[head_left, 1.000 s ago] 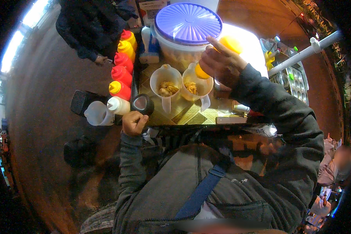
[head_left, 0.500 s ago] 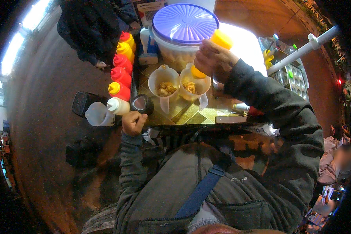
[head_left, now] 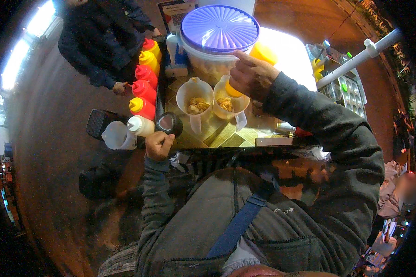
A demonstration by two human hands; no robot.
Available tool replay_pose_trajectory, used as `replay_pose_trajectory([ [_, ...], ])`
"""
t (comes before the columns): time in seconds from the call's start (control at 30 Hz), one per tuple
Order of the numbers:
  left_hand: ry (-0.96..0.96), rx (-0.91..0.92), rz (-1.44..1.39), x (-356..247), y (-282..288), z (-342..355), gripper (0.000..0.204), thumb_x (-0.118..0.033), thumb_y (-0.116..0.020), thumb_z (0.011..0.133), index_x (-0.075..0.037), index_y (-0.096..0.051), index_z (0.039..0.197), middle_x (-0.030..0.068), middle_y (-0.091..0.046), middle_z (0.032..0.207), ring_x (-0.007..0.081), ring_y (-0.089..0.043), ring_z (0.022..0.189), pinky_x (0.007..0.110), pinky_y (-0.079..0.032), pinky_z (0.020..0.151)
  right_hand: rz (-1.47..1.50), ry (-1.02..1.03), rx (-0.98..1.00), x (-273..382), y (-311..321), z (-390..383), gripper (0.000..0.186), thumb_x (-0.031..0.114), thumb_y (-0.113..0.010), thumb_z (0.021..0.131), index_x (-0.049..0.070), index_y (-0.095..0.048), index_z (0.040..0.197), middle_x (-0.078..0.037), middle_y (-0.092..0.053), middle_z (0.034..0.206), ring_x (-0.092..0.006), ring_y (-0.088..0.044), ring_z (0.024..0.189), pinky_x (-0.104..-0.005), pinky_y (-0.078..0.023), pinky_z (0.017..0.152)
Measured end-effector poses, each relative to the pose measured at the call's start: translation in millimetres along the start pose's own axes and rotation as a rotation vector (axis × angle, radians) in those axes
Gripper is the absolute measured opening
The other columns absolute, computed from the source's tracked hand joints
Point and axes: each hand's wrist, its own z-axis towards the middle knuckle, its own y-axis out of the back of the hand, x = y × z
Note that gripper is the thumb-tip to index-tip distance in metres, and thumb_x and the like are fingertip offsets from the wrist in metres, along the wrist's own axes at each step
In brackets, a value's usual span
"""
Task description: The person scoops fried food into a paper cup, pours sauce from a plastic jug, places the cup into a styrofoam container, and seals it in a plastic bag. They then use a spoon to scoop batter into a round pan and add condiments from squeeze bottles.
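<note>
My right hand grips a yellow squeeze bottle tipped nozzle-down over the right of two white paper cups, which holds fried food. The left cup, with the same food in it, stands beside it on the patterned cart top. My left hand is a closed fist resting on the cart's near left edge, next to a small round black lid. Nothing shows inside that fist.
A row of red and yellow squeeze bottles and a white one lines the cart's left side. A big tub with a purple lid stands at the back. Another person in a dark jacket stands at far left. A moulded pan lies right.
My right hand has swung the yellow bottle from upright to tipped over the right cup. My left fist has stayed on the cart edge.
</note>
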Motion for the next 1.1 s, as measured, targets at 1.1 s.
replay_pose_trajectory([
  [1.1, -0.216, 0.022, -0.115, -64.0, -5.6, -12.8, 0.026, -0.028, -0.074, 0.079, -0.003, -0.067, 0.074, 0.0085, -0.062, 0.065, 0.0270, -0.059, 0.059, 0.035, -0.045, 0.058, 1.685, -1.005, -0.305, 120.1, 9.6, -151.7, 0.072, 0.004, -0.075, 0.070, 0.003, -0.046, 0.135, -0.012, -0.056, 0.127, -0.0239, -0.052, 0.122, -0.0372, -0.040, 0.106],
])
